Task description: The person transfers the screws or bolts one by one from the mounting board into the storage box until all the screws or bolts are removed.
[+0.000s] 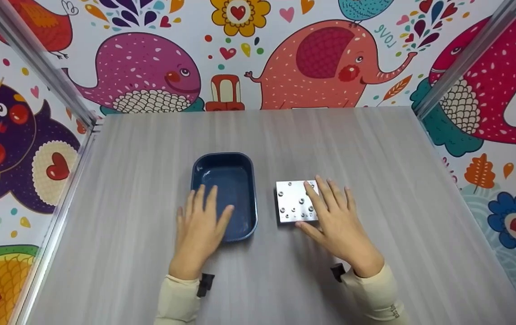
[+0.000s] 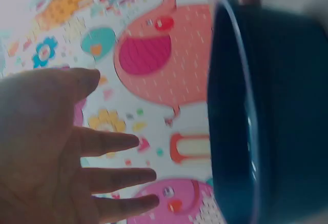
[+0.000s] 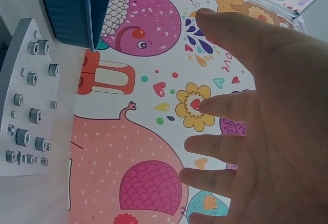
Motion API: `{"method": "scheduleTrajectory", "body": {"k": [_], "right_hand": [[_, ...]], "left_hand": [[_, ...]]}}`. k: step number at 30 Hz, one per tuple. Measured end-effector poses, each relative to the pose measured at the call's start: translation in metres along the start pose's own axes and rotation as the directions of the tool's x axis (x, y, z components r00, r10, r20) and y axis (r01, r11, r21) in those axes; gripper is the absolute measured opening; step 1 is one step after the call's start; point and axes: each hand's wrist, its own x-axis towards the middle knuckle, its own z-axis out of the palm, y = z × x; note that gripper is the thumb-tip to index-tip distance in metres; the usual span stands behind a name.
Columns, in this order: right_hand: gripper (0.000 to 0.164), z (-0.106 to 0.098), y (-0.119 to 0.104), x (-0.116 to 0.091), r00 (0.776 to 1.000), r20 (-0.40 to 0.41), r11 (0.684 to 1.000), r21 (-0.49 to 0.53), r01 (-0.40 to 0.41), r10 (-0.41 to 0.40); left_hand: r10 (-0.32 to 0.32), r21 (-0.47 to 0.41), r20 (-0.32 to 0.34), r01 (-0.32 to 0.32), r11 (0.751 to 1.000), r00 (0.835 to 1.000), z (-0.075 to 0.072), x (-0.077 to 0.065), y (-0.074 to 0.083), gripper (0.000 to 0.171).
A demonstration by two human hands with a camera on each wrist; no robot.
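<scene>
A dark blue rectangular dish [image 1: 228, 180] with rounded corners lies on the table left of centre. Over its left edge hovers my left hand [image 1: 200, 232], fingers spread and holding nothing; the left wrist view shows the palm apart from the dish's wall [image 2: 287, 111]. To the right of the dish sits a square silver metal plate [image 1: 292, 198] with several socket-head screws of various sizes standing in it. My right hand [image 1: 341, 228] is above the plate's right side, fingers straight, covering part of it. In the right wrist view a gap separates the fingers [image 3: 215, 144] from the screws [image 3: 36, 115].
The wood-grain table [image 1: 149, 149] is bordered by walls printed with cartoon animals. Metal frame posts [image 1: 37, 67] rise at the left and right back corners. Small black wrist mounts [image 1: 205, 284] sit at both cuffs.
</scene>
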Motion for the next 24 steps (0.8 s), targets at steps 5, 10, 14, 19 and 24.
{"method": "scheduleTrajectory", "body": {"k": [5, 10, 14, 19, 24], "right_hand": [[0.085, 0.003, 0.001, -0.001, 1.0, 0.0, 1.0, 0.017, 0.005, -0.005], [0.084, 0.004, 0.002, -0.002, 1.0, 0.013, 1.0, 0.012, -0.002, 0.001], [0.083, 0.005, 0.003, -0.002, 0.999, 0.047, 0.999, 0.028, -0.018, 0.017], [0.082, 0.007, 0.003, -0.001, 0.998, 0.055, 0.999, 0.047, -0.018, 0.016], [0.08, 0.009, 0.007, 0.001, 1.0, 0.015, 0.999, 0.046, 0.004, -0.005]], "left_hand": [[-0.097, -0.03, -0.015, 0.097, 0.995, 0.995, -0.001, 0.001, -0.027, 0.068], [-0.179, -0.051, 0.051, 0.182, 0.982, 0.983, 0.005, 0.0, -0.042, 0.069], [-0.2, -0.065, 0.087, 0.205, 0.977, 0.976, 0.013, 0.0, -0.05, 0.071], [-0.224, -0.087, 0.105, 0.233, 0.969, 0.969, 0.024, 0.0, -0.06, 0.071], [-0.233, -0.143, 0.066, 0.24, 0.96, 0.97, 0.03, -0.001, -0.064, 0.065]]}}
